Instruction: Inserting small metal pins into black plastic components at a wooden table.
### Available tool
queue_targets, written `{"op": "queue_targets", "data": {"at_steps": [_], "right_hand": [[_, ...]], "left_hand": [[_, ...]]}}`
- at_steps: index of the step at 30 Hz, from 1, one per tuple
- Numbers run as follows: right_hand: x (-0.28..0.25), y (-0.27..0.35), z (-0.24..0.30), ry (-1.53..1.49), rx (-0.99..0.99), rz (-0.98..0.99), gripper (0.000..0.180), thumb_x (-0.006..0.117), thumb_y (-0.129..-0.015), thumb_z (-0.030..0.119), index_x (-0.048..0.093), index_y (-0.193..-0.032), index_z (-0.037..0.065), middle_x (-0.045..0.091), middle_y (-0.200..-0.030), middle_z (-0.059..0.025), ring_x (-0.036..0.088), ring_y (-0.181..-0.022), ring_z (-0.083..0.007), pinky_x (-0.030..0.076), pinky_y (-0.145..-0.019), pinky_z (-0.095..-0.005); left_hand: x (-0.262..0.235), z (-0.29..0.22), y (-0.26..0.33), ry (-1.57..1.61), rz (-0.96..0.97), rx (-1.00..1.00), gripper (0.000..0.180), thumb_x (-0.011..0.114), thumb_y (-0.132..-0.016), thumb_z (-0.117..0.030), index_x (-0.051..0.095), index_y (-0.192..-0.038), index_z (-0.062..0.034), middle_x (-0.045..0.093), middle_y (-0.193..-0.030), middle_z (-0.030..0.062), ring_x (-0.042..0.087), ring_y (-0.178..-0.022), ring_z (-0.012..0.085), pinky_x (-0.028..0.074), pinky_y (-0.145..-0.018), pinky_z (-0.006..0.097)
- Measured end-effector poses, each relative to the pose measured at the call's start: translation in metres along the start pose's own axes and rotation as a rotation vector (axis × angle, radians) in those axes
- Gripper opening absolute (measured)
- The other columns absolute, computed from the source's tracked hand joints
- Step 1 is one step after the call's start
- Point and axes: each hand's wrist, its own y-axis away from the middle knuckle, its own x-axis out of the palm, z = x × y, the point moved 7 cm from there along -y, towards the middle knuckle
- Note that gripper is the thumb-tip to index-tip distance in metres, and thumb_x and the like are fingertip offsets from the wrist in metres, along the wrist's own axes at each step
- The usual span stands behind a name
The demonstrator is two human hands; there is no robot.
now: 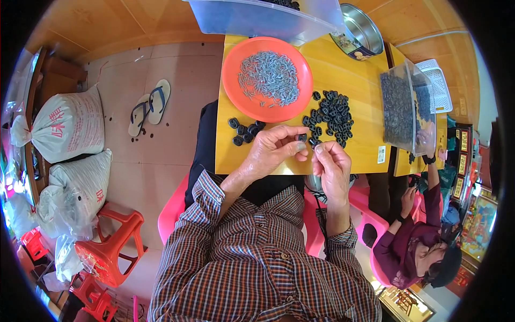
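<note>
Over the near edge of the yellow table [343, 70] my left hand [273, 147] pinches a small black ring [302, 138] between thumb and fingertips, while my right hand [331, 163] sits just beside it, fingertips pressed together on something too small to make out. I judge I'm mid-assembly, fitting a piece into the ring. More black rings lie in a pile [332, 112] just beyond, a few more [245, 130] to the left, and an orange plate [267, 78] holds thin grey pins. Next comes careful alignment, I think
</note>
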Motion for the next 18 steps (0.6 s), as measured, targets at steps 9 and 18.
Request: {"op": "queue_targets", "data": {"at_steps": [9,18], "right_hand": [[0.002,-0.001,-0.001,0.006,-0.004,-0.003,0.011,0.058,-0.092,0.01,0.056,-0.086,0.002,0.055,-0.07,-0.0018,0.044,-0.051,-0.0054,0.035,-0.047,-0.0184],[0.002,-0.003,-0.005,0.034,-0.009,-0.003,0.011,0.058,-0.092,0.011,0.056,-0.086,0.002,0.055,-0.069,-0.0014,0.045,-0.051,-0.0053,0.036,-0.046,-0.0181]], "left_hand": [[-0.008,0.008,-0.003,0.233,-0.105,-0.056,0.024,0.058,-0.092,-0.005,0.06,-0.115,0.0037,0.067,-0.087,0.0111,0.068,-0.074,0.0165,0.059,-0.068,0.029],[-0.003,0.005,-0.002,0.075,-0.05,-0.055,0.03,0.061,-0.087,0.003,0.059,-0.117,0.0038,0.068,-0.087,0.0105,0.068,-0.078,0.0156,0.058,-0.074,0.028]]}}
